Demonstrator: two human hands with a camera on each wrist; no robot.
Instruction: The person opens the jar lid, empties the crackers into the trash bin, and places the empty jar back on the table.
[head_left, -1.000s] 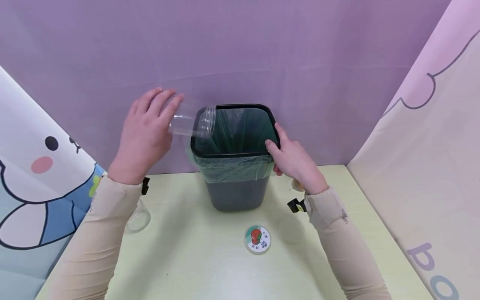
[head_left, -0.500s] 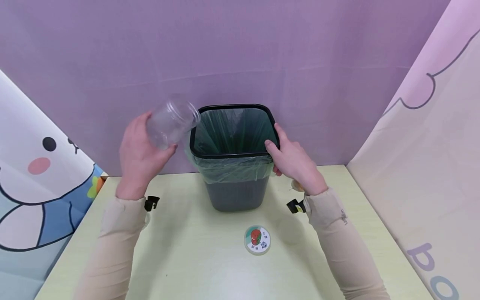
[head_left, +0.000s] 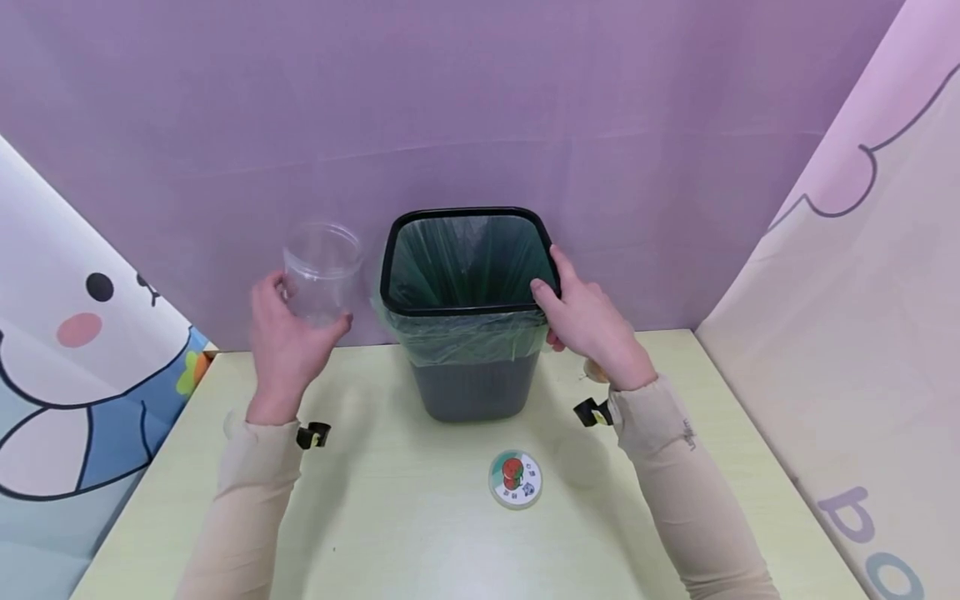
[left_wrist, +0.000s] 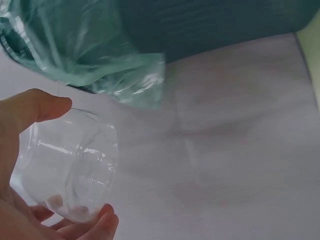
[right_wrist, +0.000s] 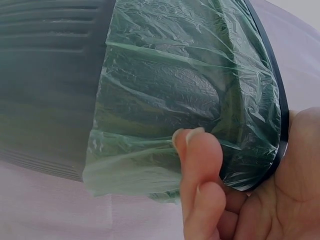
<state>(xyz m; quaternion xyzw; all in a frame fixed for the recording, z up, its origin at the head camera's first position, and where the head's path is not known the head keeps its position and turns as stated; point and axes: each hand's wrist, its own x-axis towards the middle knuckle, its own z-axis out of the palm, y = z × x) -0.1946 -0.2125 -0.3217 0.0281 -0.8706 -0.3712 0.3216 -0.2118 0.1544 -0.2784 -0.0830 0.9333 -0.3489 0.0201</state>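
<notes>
My left hand [head_left: 288, 358] holds a clear plastic jar [head_left: 322, 279] by its sides, mouth up, just left of the trash bin. In the left wrist view the thumb and fingers [left_wrist: 104, 226] lie around the see-through jar [left_wrist: 75, 160], and no contents can be made out in it. The grey trash bin [head_left: 476, 392] stands upright with a black rim and a green bag [head_left: 472, 337] folded over it. At the bin's right side my right hand [head_left: 588, 321] grips the rim, thumb on top, with curled fingers [right_wrist: 202, 155] outside against the bag.
On the pale table [head_left: 420, 533], in front of the bin, lies a round lid [head_left: 515, 479] with a tomato picture. A small round thing [head_left: 596, 371] is partly hidden behind the right wrist. A purple cloth [head_left: 480, 100] hangs behind the bin.
My left hand has brought the jar away from the bin's mouth, left and down, and turned it from lying sideways over the rim to upright. The right hand and bin stay put.
</notes>
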